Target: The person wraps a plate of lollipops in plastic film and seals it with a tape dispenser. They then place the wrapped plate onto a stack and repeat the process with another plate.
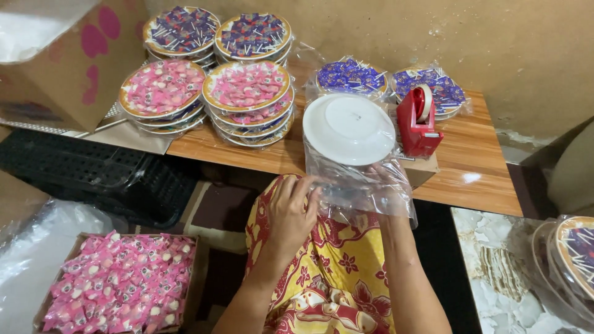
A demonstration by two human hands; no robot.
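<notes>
A white round plate [349,128] is turned bottom-up inside a clear plastic bag [365,185], held over the front edge of the wooden table [470,173]. My left hand [289,213] grips the open bottom edge of the bag on its left side. My right hand [385,180] is behind the bag's loose plastic on the right, mostly hidden, and holds that side. My lap below is covered by a red and yellow flowered cloth [328,278].
Stacks of bagged plates filled with pink sweets [247,86] and purple sweets [253,34] fill the table's left and back. A red tape dispenser [417,120] stands right of the plate. A box of pink sweets [120,284] sits at lower left; a cardboard box [68,55] at upper left.
</notes>
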